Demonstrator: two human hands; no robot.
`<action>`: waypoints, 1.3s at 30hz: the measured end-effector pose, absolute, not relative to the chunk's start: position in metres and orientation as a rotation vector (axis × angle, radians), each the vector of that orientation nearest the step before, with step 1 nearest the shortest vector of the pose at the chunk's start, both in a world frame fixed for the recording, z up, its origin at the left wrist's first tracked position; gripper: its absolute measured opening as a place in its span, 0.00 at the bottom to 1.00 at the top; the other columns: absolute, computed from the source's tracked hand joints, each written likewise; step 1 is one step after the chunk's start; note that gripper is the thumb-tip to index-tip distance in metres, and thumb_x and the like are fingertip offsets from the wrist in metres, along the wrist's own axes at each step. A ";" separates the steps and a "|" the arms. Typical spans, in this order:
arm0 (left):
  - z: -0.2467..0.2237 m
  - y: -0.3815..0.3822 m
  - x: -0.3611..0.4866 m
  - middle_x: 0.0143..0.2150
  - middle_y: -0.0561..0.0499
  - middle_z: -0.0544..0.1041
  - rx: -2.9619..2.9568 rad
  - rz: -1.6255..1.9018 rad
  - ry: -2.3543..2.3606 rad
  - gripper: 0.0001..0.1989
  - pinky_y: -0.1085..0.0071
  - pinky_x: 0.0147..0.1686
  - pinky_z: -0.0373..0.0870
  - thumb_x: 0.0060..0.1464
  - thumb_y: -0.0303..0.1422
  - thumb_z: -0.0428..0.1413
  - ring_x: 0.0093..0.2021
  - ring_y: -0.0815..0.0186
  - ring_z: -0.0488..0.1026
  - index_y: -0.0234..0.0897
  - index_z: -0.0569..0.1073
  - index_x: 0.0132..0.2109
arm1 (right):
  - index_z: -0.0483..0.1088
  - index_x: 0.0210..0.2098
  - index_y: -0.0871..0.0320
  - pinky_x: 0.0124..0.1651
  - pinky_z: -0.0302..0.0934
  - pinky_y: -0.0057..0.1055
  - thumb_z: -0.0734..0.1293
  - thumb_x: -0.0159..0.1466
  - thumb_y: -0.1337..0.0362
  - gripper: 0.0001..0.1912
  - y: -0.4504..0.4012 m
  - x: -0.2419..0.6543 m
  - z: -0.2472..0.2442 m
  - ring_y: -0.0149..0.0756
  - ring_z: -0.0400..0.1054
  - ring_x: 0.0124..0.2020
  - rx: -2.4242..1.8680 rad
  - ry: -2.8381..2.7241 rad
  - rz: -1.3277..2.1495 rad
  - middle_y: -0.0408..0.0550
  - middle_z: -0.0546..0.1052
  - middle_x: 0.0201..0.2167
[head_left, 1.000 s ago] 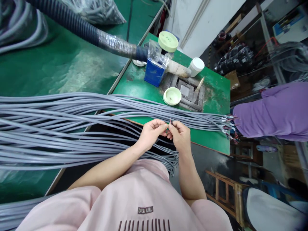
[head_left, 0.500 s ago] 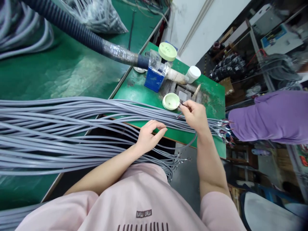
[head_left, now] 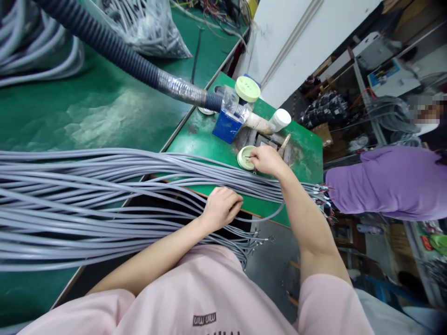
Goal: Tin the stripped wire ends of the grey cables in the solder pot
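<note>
My right hand (head_left: 267,160) is closed on the end of a grey cable, its fingertips over the pale green open jar (head_left: 245,157). That cable (head_left: 270,216) loops down below the wrist and back left. Thin wire tips show at the fingers. My left hand (head_left: 223,207) rests near the table's front edge by the lower cables, fingers curled together; what they hold, if anything, is hidden. Long grey cables (head_left: 139,163) run from the left under my right forearm, their stripped ends (head_left: 324,195) at the table's right edge.
Behind the jar stand a blue box (head_left: 227,125), a hose (head_left: 181,89) with a pale nozzle, a white jar (head_left: 280,119) and a green lid (head_left: 247,89). A bag of cables (head_left: 150,28) lies back left. A person in purple (head_left: 387,181) is at the right.
My right hand has moved left, bringing its fingertips over the open jar. The fingers of my left hand have curled in. The whole view has shifted slightly.
</note>
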State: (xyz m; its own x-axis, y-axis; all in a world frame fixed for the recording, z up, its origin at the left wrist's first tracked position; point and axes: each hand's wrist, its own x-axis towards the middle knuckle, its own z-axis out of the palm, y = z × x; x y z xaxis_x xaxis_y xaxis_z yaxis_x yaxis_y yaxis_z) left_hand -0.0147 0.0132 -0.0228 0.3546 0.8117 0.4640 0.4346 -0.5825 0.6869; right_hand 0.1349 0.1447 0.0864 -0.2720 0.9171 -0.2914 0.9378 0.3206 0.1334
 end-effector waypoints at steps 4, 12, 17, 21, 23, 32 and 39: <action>-0.024 0.013 -0.014 0.32 0.49 0.77 2.187 1.131 1.078 0.08 0.65 0.37 0.59 0.60 0.32 0.49 0.35 0.64 0.70 0.37 0.72 0.37 | 0.76 0.34 0.59 0.38 0.57 0.30 0.62 0.62 0.63 0.11 0.147 0.130 0.085 0.43 0.72 0.40 1.640 2.243 -0.072 0.55 0.79 0.37; -0.023 0.014 -0.014 0.32 0.49 0.77 2.203 1.137 1.071 0.07 0.65 0.37 0.59 0.60 0.31 0.49 0.34 0.64 0.70 0.37 0.72 0.37 | 0.75 0.36 0.61 0.37 0.57 0.33 0.60 0.61 0.64 0.13 0.146 0.126 0.084 0.47 0.72 0.40 1.632 2.220 0.004 0.58 0.79 0.38; -0.024 0.014 -0.015 0.32 0.49 0.77 2.195 1.139 1.066 0.07 0.65 0.37 0.60 0.59 0.31 0.50 0.35 0.64 0.70 0.37 0.72 0.38 | 0.76 0.36 0.59 0.37 0.57 0.31 0.59 0.62 0.63 0.14 0.143 0.147 0.100 0.42 0.71 0.38 1.731 2.305 0.005 0.53 0.79 0.36; -0.024 0.014 -0.015 0.32 0.49 0.77 2.202 1.133 1.075 0.07 0.65 0.37 0.59 0.59 0.31 0.50 0.35 0.64 0.70 0.37 0.72 0.38 | 0.76 0.35 0.60 0.36 0.57 0.31 0.60 0.60 0.62 0.13 0.150 0.182 0.101 0.41 0.71 0.36 1.953 2.218 0.058 0.52 0.79 0.34; -0.024 0.014 -0.015 0.32 0.49 0.77 2.214 1.129 1.077 0.07 0.65 0.36 0.59 0.59 0.31 0.50 0.35 0.64 0.70 0.37 0.72 0.38 | 0.76 0.35 0.60 0.38 0.58 0.31 0.61 0.60 0.62 0.13 0.156 0.198 0.096 0.41 0.71 0.37 2.033 2.137 0.070 0.52 0.79 0.35; -0.025 0.015 -0.014 0.32 0.50 0.77 2.254 1.143 1.076 0.06 0.65 0.36 0.60 0.59 0.30 0.51 0.34 0.64 0.70 0.38 0.72 0.38 | 0.76 0.40 0.61 0.43 0.62 0.35 0.60 0.61 0.60 0.16 0.174 0.216 0.072 0.48 0.72 0.44 2.081 1.954 0.077 0.60 0.78 0.41; -0.028 0.015 -0.014 0.32 0.49 0.77 2.252 1.144 1.072 0.06 0.65 0.36 0.61 0.58 0.30 0.51 0.34 0.64 0.70 0.38 0.73 0.39 | 0.75 0.43 0.61 0.45 0.63 0.35 0.60 0.61 0.62 0.17 0.184 0.210 0.066 0.48 0.71 0.47 2.038 1.916 0.100 0.61 0.78 0.43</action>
State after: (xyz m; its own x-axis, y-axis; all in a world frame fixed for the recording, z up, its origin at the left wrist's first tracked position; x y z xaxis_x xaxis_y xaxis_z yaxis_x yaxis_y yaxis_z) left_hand -0.0143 0.0149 -0.0275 0.3724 0.7779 0.5062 0.4548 -0.6284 0.6310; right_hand 0.2104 0.1836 0.0657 0.0877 0.9799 -0.1791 0.9559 -0.0322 0.2920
